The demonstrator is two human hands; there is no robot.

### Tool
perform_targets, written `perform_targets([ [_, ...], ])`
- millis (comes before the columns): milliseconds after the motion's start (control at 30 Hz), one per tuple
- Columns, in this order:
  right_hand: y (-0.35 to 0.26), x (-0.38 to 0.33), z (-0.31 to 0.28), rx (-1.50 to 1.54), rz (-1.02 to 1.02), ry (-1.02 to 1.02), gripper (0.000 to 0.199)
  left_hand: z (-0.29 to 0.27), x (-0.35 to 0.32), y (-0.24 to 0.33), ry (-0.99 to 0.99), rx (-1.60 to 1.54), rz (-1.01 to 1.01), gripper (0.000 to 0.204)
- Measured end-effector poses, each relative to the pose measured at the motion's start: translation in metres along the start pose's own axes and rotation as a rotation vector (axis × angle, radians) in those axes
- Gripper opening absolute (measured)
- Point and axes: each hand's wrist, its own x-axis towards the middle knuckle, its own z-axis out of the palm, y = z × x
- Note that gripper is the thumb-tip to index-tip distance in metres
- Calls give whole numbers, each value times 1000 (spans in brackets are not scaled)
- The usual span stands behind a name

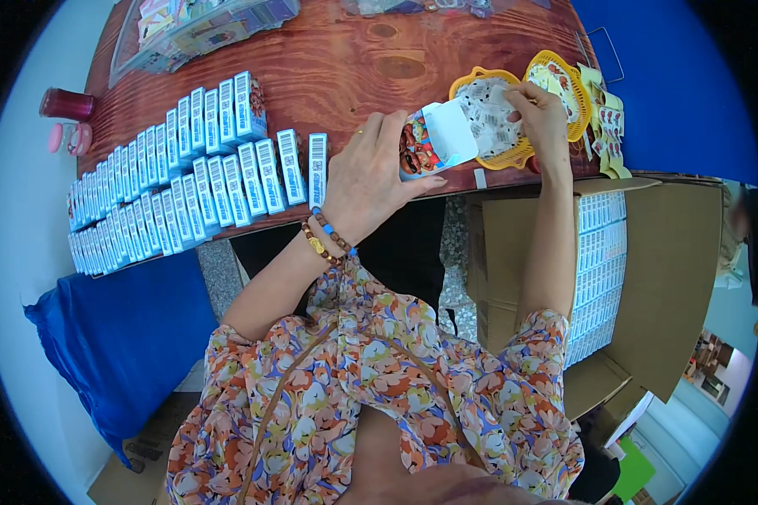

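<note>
My left hand (364, 172), a beaded bracelet on its wrist, is closed around a small printed card box (419, 150). The box is tilted, and its white flap stands open toward the right. Just right of it, a yellow plastic basket (520, 155) holds many small clear packets (487, 114) with dark specks. My right hand (544, 118) hangs over this basket's right side, thumb and fingertips pinched together. Whatever may be between those fingertips is too small to make out. A second yellow basket (579, 93), holding pale printed pieces, sits partly behind the right hand.
Rows of upright boxes (219, 189) line the table's left front edge. A clear bin (202, 42) stands at the back left. On the right, yellow sticker sheets (608, 126) drape near the edge, above an open carton (648, 278) stacked with boxes. A red jar (67, 103) stands far left.
</note>
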Motion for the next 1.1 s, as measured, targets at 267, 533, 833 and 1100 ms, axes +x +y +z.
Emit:
perform_targets([
  [267, -1, -11, -21, 393, 93, -168, 9, 11, 5, 0, 15, 70, 8, 76],
  [533, -53, -47, -6, 332, -169, -243, 7, 15, 10, 8, 40, 170, 2, 71],
  [833, -97, -70, 8, -135, -175, -279, 21, 22, 11, 12, 45, 156, -14, 70],
  [1100, -83, -37, -9, 60, -164, -141, 23, 20, 6, 3, 11, 66, -82, 77],
])
